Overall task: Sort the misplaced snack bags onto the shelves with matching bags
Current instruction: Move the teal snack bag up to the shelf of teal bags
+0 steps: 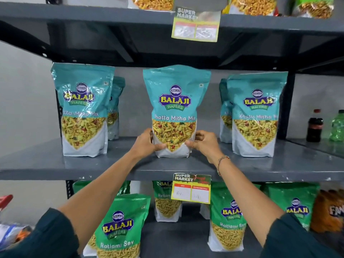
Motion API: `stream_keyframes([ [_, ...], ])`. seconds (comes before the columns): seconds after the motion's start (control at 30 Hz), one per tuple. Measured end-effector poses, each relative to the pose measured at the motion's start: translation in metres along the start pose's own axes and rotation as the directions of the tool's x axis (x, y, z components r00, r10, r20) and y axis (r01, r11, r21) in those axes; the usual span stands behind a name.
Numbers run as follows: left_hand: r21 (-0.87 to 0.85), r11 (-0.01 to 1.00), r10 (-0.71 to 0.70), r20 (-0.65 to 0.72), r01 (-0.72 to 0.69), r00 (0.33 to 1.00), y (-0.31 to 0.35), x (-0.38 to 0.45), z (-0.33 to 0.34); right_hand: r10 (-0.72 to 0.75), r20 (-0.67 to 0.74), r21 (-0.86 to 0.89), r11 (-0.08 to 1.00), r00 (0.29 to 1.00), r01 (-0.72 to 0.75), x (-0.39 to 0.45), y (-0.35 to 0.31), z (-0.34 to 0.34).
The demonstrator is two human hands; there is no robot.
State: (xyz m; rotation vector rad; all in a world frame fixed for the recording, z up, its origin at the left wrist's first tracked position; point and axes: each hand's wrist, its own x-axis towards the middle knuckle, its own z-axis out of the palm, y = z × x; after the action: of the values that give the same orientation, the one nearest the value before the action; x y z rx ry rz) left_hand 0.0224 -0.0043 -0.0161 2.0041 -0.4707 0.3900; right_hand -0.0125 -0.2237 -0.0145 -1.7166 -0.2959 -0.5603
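- Left hand (pixel 149 143) and right hand (pixel 203 144) grasp the lower sides of a teal snack bag (pixel 176 108).
- The bag stands upright on the middle shelf (pixel 55 164), between matching teal bags (pixel 82 110).

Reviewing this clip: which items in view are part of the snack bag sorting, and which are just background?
Part of the job:
- teal Khatta Mitha Mix bag, held by left hand and right hand
- matching teal bags
- middle shelf
- green Ratlami Sev bags

Background:
- cola bottle
- green bottle
- price tag
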Motion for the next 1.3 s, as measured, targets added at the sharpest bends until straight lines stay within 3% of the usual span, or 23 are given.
stream_keyframes([
  [0.27,-0.119,0.993,0.003,0.109,0.011,0.994,0.001,0.002,0.005,0.022,-0.023,-0.087,0.996,0.999,-0.024,0.003,0.007,0.0],
  [0.93,-0.119,0.993,-0.006,0.138,0.023,0.99,0.009,-0.005,0.013,0.042,-0.011,-0.073,0.996,0.999,-0.042,0.0,0.008,-0.002],
  [1.17,-0.027,0.999,-0.023,0.091,0.025,0.996,0.01,-0.01,0.01,0.084,0.034,-0.051,0.995,0.996,-0.082,-0.005,0.005,-0.006],
  [1.23,0.064,0.997,-0.04,0.007,0.039,0.999,0.014,-0.01,0.008,0.096,0.013,-0.097,0.991,0.995,-0.095,-0.006,0.004,-0.007],
  [1.3,0.099,0.994,-0.028,-0.158,0.045,0.987,0.02,-0.013,0.007,0.054,-0.104,-0.214,0.974,0.993,-0.075,-0.01,0.002,-0.007],
])
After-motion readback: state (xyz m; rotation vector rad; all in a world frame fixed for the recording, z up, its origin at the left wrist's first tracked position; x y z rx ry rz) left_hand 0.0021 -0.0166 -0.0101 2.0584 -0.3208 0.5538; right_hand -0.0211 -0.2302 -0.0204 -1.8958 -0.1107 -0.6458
